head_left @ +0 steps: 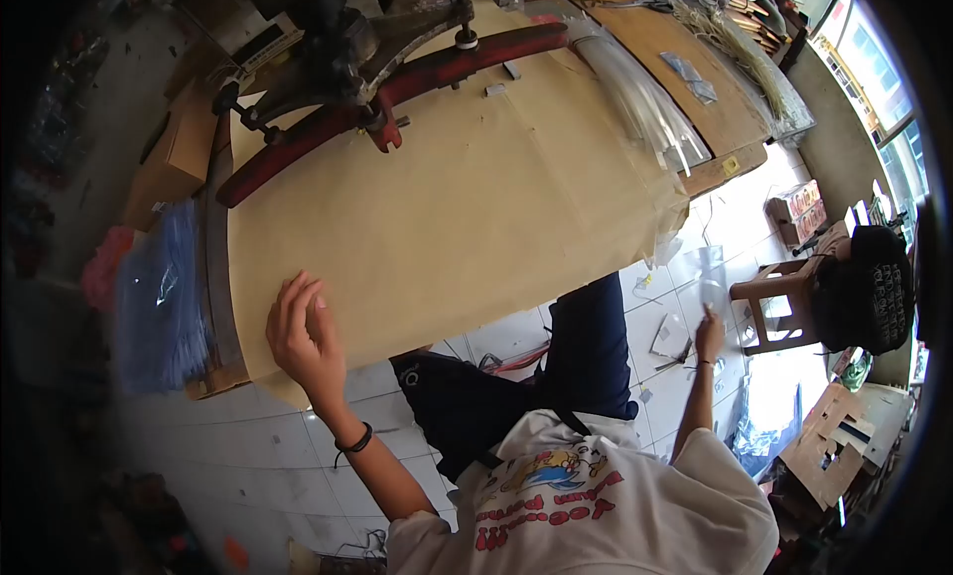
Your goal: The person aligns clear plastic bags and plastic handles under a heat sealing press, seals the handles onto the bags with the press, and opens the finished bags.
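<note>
My left hand [306, 332] hovers over or rests on the near left corner of a brown paper sheet [447, 217] that covers the work table. Its fingers are loosely curled and slightly apart, with nothing between them; contact with the paper is hard to tell. Out to the right, beyond the table, is my right hand [709, 337], its fingers pinched on a clear plastic sheet [707, 269] that stands out against the floor. Over the far side of the paper is a press with a curved red bar [397, 88]. Small metal pieces [495, 90] lie near the bar.
Clear plastic strips [635, 93] lie at the table's far right. Blue-tinted plastic [164, 297] hangs at the left edge, near a cardboard box [179, 158]. A stool [772, 307] with a black bag [866, 295] stands at right. Blue plastic [769, 426] lies on the tiled floor.
</note>
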The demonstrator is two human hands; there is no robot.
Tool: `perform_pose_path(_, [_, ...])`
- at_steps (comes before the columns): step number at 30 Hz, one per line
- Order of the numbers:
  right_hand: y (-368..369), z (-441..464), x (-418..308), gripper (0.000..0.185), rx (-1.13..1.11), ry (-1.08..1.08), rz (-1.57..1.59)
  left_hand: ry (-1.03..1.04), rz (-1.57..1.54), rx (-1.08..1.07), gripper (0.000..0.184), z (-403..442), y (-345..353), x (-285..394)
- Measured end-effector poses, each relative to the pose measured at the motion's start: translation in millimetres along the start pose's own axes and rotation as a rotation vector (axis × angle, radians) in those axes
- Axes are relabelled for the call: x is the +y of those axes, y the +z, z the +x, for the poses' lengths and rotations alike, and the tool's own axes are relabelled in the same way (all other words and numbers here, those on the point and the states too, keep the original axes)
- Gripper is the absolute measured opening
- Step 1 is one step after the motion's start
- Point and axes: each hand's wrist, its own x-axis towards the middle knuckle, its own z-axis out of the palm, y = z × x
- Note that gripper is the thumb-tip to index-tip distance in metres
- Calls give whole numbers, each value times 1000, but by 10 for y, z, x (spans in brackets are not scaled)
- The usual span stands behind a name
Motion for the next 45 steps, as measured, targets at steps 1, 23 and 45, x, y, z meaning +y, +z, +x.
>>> perform_pose_path(1, [392, -169, -87, 46, -41, -58, 29, 17, 13, 0, 18, 3, -1, 6])
perform_pose_path(23, [-2587, 519, -2743, 25, 429, -518, 730, -39, 5, 23, 17, 9, 11, 31])
perform_pose_path(45, [-3135, 775, -3784, 16, 316, -666, 247, -13, -65, 96, 16, 6, -46, 22])
